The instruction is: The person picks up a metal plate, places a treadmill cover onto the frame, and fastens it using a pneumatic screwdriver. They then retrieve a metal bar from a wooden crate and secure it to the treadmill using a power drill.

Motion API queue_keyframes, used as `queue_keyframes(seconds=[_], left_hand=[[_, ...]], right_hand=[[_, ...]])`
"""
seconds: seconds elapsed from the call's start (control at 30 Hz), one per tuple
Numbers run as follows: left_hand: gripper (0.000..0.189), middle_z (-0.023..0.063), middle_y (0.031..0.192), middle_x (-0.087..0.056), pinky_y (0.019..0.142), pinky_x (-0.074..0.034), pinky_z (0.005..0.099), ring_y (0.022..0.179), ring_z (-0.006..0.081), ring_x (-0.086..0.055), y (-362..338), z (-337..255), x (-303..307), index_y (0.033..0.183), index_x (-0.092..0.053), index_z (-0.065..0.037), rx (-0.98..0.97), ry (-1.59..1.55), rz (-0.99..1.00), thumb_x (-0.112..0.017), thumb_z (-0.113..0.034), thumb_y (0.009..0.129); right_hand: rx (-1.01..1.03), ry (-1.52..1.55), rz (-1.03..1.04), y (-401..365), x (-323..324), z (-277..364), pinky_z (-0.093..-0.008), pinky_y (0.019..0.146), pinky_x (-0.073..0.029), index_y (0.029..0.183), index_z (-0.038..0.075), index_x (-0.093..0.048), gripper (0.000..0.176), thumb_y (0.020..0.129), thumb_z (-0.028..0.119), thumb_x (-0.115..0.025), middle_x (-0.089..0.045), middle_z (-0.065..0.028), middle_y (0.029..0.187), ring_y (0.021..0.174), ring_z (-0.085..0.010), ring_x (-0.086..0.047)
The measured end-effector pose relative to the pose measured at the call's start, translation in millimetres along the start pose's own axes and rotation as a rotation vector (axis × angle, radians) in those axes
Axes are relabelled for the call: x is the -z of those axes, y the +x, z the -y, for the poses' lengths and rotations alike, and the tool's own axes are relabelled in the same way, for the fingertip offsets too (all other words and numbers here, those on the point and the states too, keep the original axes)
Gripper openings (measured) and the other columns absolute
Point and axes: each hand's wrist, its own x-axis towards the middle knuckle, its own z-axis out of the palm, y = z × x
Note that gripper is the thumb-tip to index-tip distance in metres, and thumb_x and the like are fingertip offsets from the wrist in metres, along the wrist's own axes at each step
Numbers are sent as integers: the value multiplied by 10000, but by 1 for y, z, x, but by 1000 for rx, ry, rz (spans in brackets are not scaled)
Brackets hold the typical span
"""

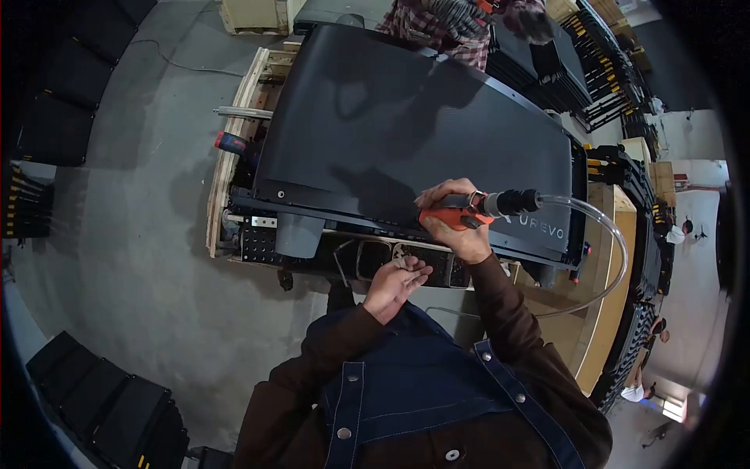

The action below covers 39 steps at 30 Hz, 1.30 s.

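My right hand [457, 219] is closed around an orange air screwdriver [457, 216], whose dark end fitting runs into a clear hose [617, 242]. It is over the near side rail of a black treadmill deck [391, 125] lettered UREVO, lying flat on a bench. Close to my body, my left hand [397, 285] is palm up with its fingers curled. What it holds, if anything, is too small to make out. Just beyond it, parts trays [375, 256] with small dark pieces sit below the deck's near edge. The screwdriver's tip is hidden.
A wooden bench frame [226, 172] borders the deck on the left, where a red-and-black tool handle [230, 142] sticks out. Across the deck stands a person in a plaid shirt [445, 31]. Black panels [117, 406] are stacked at lower left, and more black parts line the right.
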Motion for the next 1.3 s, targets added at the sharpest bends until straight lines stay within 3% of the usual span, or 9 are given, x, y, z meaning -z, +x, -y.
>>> queue_keyframes(seconds=[0.2,0.4,0.53,0.63,0.8,0.9,1.03,1.2,1.3], left_hand=[[301,140,1119,-634,943,-547,361,1072,271,-668,-16,-13,-4,1246,-549,10,-96,167,42,-494,-227,1070],[355,76,979,-667,690,-535,264,774,126,-643,-21,-15,14,1318,-544,-14,-169,765,-2,-446,-267,1088],[377,66,952,-667,659,-519,263,718,110,-610,-27,-6,34,1362,-535,-17,-227,536,-166,-438,-256,1087],[360,67,939,-661,651,-511,265,728,112,-604,-42,-10,26,1346,-534,-14,-248,558,-144,-452,-242,1079],[273,62,896,-655,628,-502,265,708,118,-590,-54,-6,19,1236,-567,-20,-372,702,-240,-541,-215,1046],[275,52,877,-665,608,-506,253,671,114,-607,-55,-7,18,1177,-619,-17,-392,426,-320,-639,-231,1005],[255,40,946,-667,697,-528,253,770,111,-626,-58,-7,10,1192,-631,-15,-392,214,-234,-624,-197,1013],[249,36,994,-669,765,-549,260,841,115,-641,-49,-24,13,1216,-621,-22,-378,88,-61,-615,-169,1015],[230,31,995,-671,766,-550,257,851,118,-648,-44,-38,20,1194,-624,-34,-325,41,-26,-623,-172,1010]], right_hand=[[4,12,29,1,4,-1,-372,881,-554,1083,35,-578,402,735,-55,-756,-684,-116,1019,990,-230,-687],[-75,-52,230,15,15,28,-388,917,-555,1143,19,-588,427,767,-7,-790,-668,-177,1160,1009,-229,-670],[-35,-16,-366,-8,-35,5,-337,891,-544,1098,25,-615,378,759,3,-783,-691,-125,1100,977,-189,-668],[-67,-28,115,4,0,29,-323,880,-535,1057,18,-654,322,754,-7,-760,-688,-74,1077,959,-155,-657],[-109,140,-290,-5,-31,27,-300,898,-513,1032,12,-638,292,765,-4,-755,-676,-82,1079,983,-139,-640],[79,-23,111,-3,-6,24,-283,897,-509,1043,-8,-629,312,757,-21,-755,-680,-91,1063,982,-137,-639],[-39,74,-246,-6,-7,27,-296,845,-532,1075,-1,-654,342,753,-11,-771,-698,-81,1032,918,-145,-656],[69,-109,251,-2,7,27,-315,820,-529,1080,17,-649,344,763,1,-782,-694,-74,1040,895,-153,-654],[-46,324,-381,10,8,36,-347,880,-539,1117,-11,-583,382,778,-13,-758,-681,-115,1070,937,-207,-663]])
